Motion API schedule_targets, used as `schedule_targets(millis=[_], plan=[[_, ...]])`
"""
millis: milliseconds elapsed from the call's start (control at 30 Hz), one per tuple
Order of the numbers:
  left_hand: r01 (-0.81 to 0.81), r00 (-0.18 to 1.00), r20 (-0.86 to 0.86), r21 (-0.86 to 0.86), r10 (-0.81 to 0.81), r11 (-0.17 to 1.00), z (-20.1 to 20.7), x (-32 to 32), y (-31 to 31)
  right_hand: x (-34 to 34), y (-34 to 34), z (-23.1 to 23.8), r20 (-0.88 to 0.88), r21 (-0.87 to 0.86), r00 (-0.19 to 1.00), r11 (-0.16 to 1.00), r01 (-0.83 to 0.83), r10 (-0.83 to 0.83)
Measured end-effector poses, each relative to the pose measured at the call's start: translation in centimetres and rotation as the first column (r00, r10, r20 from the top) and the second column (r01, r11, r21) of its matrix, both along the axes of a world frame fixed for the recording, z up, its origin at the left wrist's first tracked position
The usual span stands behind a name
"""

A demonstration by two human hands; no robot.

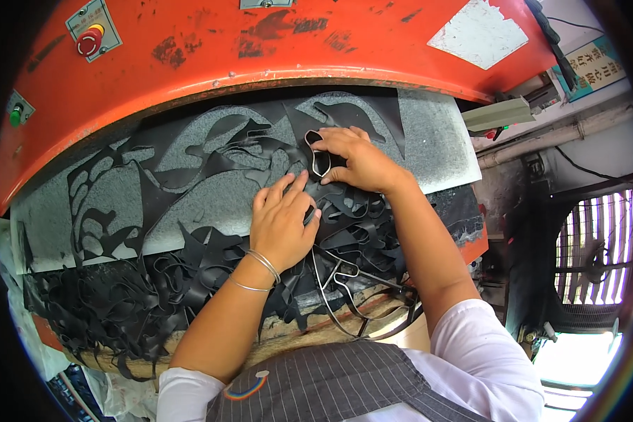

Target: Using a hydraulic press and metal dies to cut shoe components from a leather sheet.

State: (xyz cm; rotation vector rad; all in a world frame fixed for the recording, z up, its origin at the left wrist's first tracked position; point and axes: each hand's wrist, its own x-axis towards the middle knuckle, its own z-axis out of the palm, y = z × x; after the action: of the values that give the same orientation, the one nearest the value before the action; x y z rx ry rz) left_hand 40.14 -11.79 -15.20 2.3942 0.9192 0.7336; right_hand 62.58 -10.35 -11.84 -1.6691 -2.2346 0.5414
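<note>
The small metal loop (pixel 309 151) stood over the cut black sheet (pixel 389 114) on the pale board (pixel 439 144), pinched by the right hand (pixel 359 162), thumb opposing fingers. To my eye, a slack pinch could let it skid across an existing cut-out. The left hand (pixel 281 216) lay palm-down just beside, fingers forward; whether it gripped anything, I couldn't tell.

The metal die (pixel 310 150) is a slim band bent into a closed, elongated, waisted outline, hollow inside, its pale rim facing up. It sits by the black sheet (pixel 297 121), a thin, flat piece pierced by large curved openings.
</note>
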Motion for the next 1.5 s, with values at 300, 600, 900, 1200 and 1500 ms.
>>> schedule_targets(millis=[300,600,900,1200,1500], plan=[[0.018,0.999,-0.038,-0.041,-0.019,0.999,0.6,0.1,0.7,-0.2,0.1,0.4,0.015,0.000,0.998,0.998,0.059,-0.059],[0.011,0.999,0.048,-0.181,-0.002,0.983,1.5,-3.0,1.4,-2.1,-0.2,3.6,-0.009,-0.038,1.000,0.999,0.007,-0.008],[-0.638,0.501,0.634,-0.189,0.589,0.747,10.1,-26.9,12.8,-8.6,-2.4,11.1,-0.413,0.274,0.873,0.878,0.392,-0.261],[-0.749,0.573,0.574,0.077,0.585,0.659,15.2,-38.5,8.7,-15.2,-5.1,14.0,-0.694,0.286,0.660,0.731,0.620,-0.289],[0.048,0.995,-0.074,-0.261,-0.070,0.964,5.3,-24.1,-18.2,-20.8,-25.0,4.0,-0.005,-0.199,1.000,0.980,-0.019,0.018]])
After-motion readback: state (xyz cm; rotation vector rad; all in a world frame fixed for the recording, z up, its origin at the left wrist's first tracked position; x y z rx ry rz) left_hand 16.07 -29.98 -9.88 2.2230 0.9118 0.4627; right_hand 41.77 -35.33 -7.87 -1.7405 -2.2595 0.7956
